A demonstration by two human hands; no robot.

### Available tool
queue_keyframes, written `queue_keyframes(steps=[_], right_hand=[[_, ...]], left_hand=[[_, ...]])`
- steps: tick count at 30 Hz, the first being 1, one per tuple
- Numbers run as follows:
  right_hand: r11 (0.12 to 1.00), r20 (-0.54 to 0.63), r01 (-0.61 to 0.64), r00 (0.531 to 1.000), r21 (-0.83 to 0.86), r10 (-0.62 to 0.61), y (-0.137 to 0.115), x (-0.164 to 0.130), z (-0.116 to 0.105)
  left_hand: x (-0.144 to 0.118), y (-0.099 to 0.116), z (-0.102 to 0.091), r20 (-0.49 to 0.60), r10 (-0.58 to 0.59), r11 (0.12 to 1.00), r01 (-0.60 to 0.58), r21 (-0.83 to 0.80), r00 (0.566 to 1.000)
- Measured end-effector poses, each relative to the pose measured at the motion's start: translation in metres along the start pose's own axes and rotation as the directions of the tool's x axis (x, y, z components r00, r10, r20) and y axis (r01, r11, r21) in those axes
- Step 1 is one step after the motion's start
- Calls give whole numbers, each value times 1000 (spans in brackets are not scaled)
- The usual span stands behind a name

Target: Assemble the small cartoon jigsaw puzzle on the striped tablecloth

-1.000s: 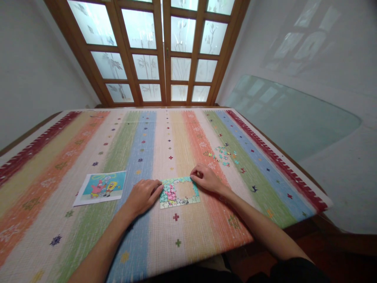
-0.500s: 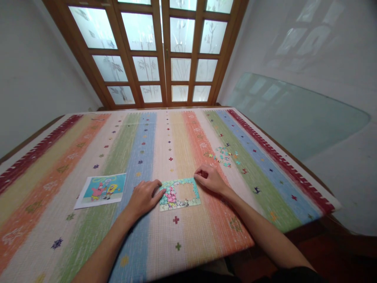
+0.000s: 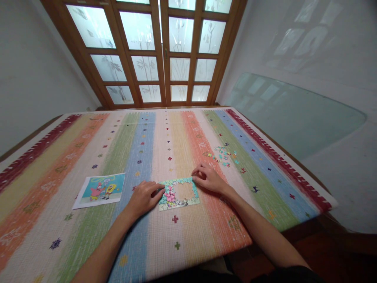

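A partly assembled jigsaw puzzle [image 3: 163, 206] lies flat near the table's front edge. Its border is joined, pink pieces fill the left side, and a bare tan area shows inside. At its left edge rests my left hand [image 3: 146, 199], index finger and thumb apart, the fingertips touching the upper left corner. My right hand [image 3: 209, 179] is at the upper right corner with its fingers curled and the tips close together; anything between them is too small to make out. Loose puzzle pieces [image 3: 225, 157] lie scattered beyond my right hand.
A printed cartoon picture [image 3: 100, 190] lies left of my left hand. The table is covered by a striped tablecloth [image 3: 176, 133]. Behind it stand wooden doors with frosted panes [image 3: 144, 67]; a glass panel [image 3: 300, 114] is on the right by the wall.
My left index finger has stretched slightly over the puzzle's upper left corner. My right fingers have shifted a little at the upper right corner. The whole view has moved slightly.
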State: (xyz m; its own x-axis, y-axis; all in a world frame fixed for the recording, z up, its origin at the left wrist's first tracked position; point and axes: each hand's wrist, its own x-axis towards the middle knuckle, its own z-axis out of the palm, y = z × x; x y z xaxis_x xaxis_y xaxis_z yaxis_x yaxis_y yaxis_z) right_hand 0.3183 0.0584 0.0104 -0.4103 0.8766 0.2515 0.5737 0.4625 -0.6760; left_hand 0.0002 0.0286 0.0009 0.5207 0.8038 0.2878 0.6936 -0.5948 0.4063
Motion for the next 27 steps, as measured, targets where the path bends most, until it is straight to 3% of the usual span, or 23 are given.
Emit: queue_keyframes(steps=[6, 11, 21, 27], right_hand=[[996, 155, 92, 984, -14, -89, -5, -3, -9], [993, 204, 119, 972, -11, -114, -1, -5, -11], [983, 300, 183, 939, -31, -165, -2, -6, -19], [981, 329, 190, 929, -40, -167, -1, -7, -18]], left_hand=[[-1, -2, -3, 21, 25, 999, -24, -44, 999], [-2, -5, -5, 43, 25, 997, -22, -73, 999], [-2, 5, -14, -64, 78, 994, -82, -73, 995], [-4, 5, -13, 26, 132, 990, -130, -56, 991]])
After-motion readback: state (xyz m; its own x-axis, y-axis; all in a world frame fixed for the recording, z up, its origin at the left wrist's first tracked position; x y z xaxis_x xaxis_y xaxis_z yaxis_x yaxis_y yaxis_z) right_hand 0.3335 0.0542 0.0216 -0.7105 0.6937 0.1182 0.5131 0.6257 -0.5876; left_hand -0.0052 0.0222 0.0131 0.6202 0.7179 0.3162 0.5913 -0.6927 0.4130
